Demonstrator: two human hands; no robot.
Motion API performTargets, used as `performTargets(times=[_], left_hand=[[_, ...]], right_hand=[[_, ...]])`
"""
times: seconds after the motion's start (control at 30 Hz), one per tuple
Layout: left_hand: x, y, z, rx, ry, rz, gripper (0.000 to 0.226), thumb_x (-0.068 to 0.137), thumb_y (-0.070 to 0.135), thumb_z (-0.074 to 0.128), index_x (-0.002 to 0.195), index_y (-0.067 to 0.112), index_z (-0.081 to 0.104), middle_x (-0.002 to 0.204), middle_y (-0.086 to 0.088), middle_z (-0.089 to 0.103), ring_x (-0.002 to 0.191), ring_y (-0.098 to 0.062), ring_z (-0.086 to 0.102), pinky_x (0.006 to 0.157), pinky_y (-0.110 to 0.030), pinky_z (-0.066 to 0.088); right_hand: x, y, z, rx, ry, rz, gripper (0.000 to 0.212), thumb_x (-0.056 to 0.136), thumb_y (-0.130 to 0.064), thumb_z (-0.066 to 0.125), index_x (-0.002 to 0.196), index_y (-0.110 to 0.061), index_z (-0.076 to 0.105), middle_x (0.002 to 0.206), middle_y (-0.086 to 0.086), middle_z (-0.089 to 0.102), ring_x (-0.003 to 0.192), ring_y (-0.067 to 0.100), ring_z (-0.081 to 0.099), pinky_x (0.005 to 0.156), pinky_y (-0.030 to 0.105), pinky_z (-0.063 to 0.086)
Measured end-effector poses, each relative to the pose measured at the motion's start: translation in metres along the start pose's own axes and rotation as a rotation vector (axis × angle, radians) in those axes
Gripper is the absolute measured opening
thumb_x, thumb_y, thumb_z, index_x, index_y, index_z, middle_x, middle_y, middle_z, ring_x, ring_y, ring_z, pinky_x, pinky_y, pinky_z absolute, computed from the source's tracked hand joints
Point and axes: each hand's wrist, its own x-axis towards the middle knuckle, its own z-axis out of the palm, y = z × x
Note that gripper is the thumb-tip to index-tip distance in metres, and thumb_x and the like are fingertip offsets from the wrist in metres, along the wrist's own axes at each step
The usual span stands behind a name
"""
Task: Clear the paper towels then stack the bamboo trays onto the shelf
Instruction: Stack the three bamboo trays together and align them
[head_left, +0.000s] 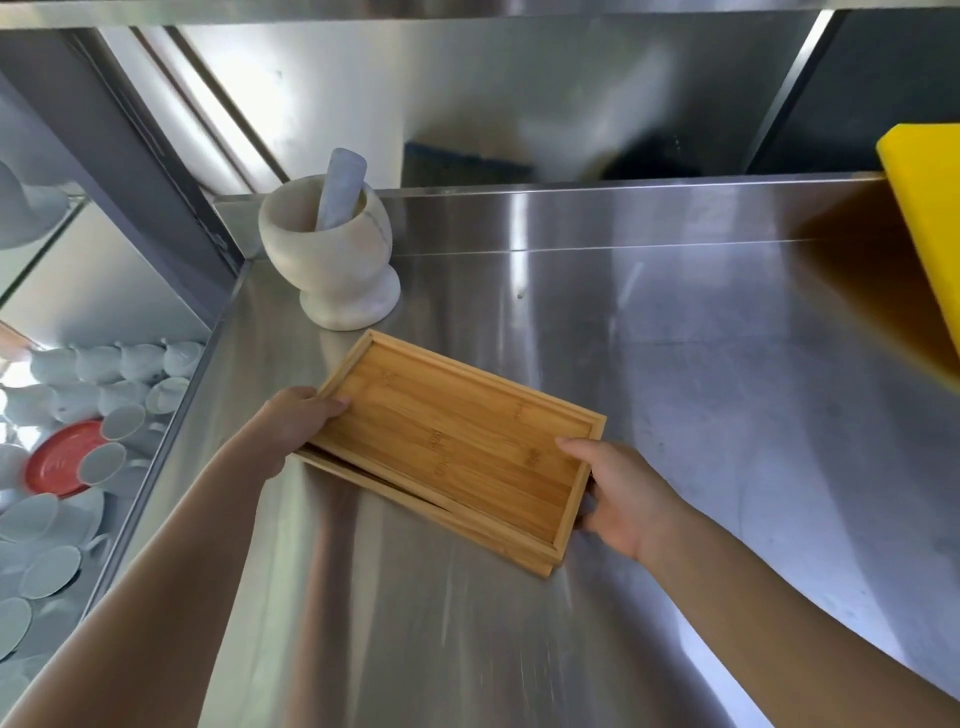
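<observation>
Top rectangular bamboo tray (462, 441) sits skewed on a second bamboo tray (415, 501), steel shelf (727, 364). Left hand (296, 421) and right hand (618, 499) clasp its short ends; long axis between them. Lower grip possibly shared.

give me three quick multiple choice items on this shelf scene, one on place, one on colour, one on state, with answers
1. Where does the white stone mortar with pestle stand?
A. beyond the trays, back left
B. on the trays
C. front right

2. What colour is the board at the right edge?
A. red
B. yellow
C. blue

3. How is the top bamboo tray held?
A. by the left hand alone
B. by no hand
C. by the left hand and the right hand

Answers: 1 A, it stands by the back left corner; 2 B, plainly yellow; 3 C, one hand grips each end.
</observation>
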Motion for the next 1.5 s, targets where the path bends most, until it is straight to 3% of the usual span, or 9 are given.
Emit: performTargets(times=[0.13, 0.27, 0.33, 0.4, 0.47, 0.67, 0.9, 1.13, 1.5], left_hand=[[-0.031, -0.007, -0.009, -0.261, 0.169, -0.042, 0.063, 0.083, 0.027, 0.065, 0.138, 0.007, 0.041, 0.130, -0.014, 0.049, 0.091, -0.031, 0.055, 0.079, -0.024, 0.050], [-0.082, -0.017, 0.003, -0.915, 0.030, -0.393, 0.069, 0.087, 0.027, 0.061, 0.143, 0.006, 0.027, 0.089, -0.006, 0.040, 0.065, -0.014, 0.038, 0.065, -0.030, 0.037], [-0.096, -0.017, 0.018, -1.062, -0.116, -0.534, 0.089, 0.085, 0.028, 0.063, 0.149, 0.004, 0.006, 0.121, -0.007, 0.042, 0.092, -0.018, 0.052, 0.088, -0.037, 0.041], [-0.100, -0.015, 0.029, -1.140, -0.157, -0.562, 0.095, 0.085, 0.024, 0.065, 0.150, 0.006, -0.002, 0.155, -0.009, 0.017, 0.139, -0.019, 0.029, 0.110, -0.042, 0.027], [-0.103, -0.007, 0.040, -1.149, -0.176, -0.562, 0.095, 0.085, 0.021, 0.065, 0.151, 0.009, -0.003, 0.159, -0.015, 0.005, 0.145, -0.022, 0.011, 0.113, -0.045, 0.020], [-0.099, 0.000, 0.077, -1.051, -0.198, -0.549, 0.065, 0.080, 0.016, 0.071, 0.137, 0.009, 0.041, 0.147, -0.010, 0.041, 0.133, -0.028, 0.042, 0.114, -0.046, 0.029], [-0.108, 0.011, 0.097, -0.914, -0.102, -0.534, 0.039, 0.080, 0.007, 0.068, 0.116, 0.005, 0.054, 0.112, -0.010, 0.056, 0.111, -0.029, 0.056, 0.094, -0.039, 0.045], [-0.088, -0.016, 0.134, -0.678, -0.020, -0.498, 0.087, 0.036, 0.024, 0.074, 0.121, 0.024, 0.054, 0.122, -0.008, 0.056, 0.105, -0.036, 0.057, 0.087, -0.054, 0.050], [-0.129, 0.004, 0.102, -0.682, -0.090, -0.367, 0.057, 0.072, 0.021, 0.070, 0.122, 0.020, 0.043, 0.124, -0.008, 0.053, 0.107, -0.032, 0.055, 0.092, -0.050, 0.049]], right_hand=[[0.010, -0.009, -0.018, -0.422, 0.252, -0.260, 0.061, 0.081, -0.023, 0.065, 0.135, -0.010, 0.039, 0.137, 0.008, 0.048, 0.123, 0.026, 0.047, 0.098, 0.036, 0.038], [0.030, -0.043, -0.023, -0.830, 0.273, -0.528, 0.057, 0.081, -0.030, 0.065, 0.130, -0.010, 0.046, 0.138, 0.009, 0.048, 0.127, 0.023, 0.044, 0.103, 0.034, 0.034], [0.041, -0.057, -0.013, -0.922, 0.123, -0.481, 0.058, 0.080, -0.033, 0.067, 0.130, -0.010, 0.048, 0.135, 0.008, 0.052, 0.123, 0.021, 0.049, 0.102, 0.032, 0.038], [0.048, -0.065, 0.000, -1.043, -0.034, -0.385, 0.057, 0.080, -0.036, 0.067, 0.129, -0.010, 0.051, 0.133, 0.007, 0.055, 0.119, 0.020, 0.053, 0.096, 0.027, 0.039], [0.049, -0.069, 0.011, -1.102, -0.151, -0.295, 0.045, 0.080, -0.036, 0.067, 0.118, -0.012, 0.061, 0.122, 0.006, 0.063, 0.107, 0.021, 0.061, 0.089, 0.029, 0.046], [0.047, -0.063, 0.018, -1.044, -0.254, -0.216, 0.024, 0.076, -0.018, 0.072, 0.096, -0.006, 0.070, 0.098, 0.014, 0.071, 0.088, 0.026, 0.068, 0.083, 0.039, 0.055], [0.043, -0.049, 0.011, -0.805, -0.137, -0.194, 0.027, 0.071, -0.008, 0.076, 0.096, 0.000, 0.070, 0.091, 0.015, 0.072, 0.081, 0.028, 0.068, 0.072, 0.035, 0.057], [0.034, -0.026, 0.006, -0.594, -0.038, -0.164, 0.017, 0.066, -0.002, 0.079, 0.081, -0.002, 0.070, 0.075, 0.014, 0.070, 0.072, 0.027, 0.067, 0.077, 0.041, 0.056], [0.009, -0.018, -0.003, -0.336, -0.073, -0.160, 0.014, 0.069, 0.001, 0.076, 0.081, 0.000, 0.070, 0.071, 0.012, 0.071, 0.054, 0.017, 0.070, 0.047, 0.025, 0.055]])
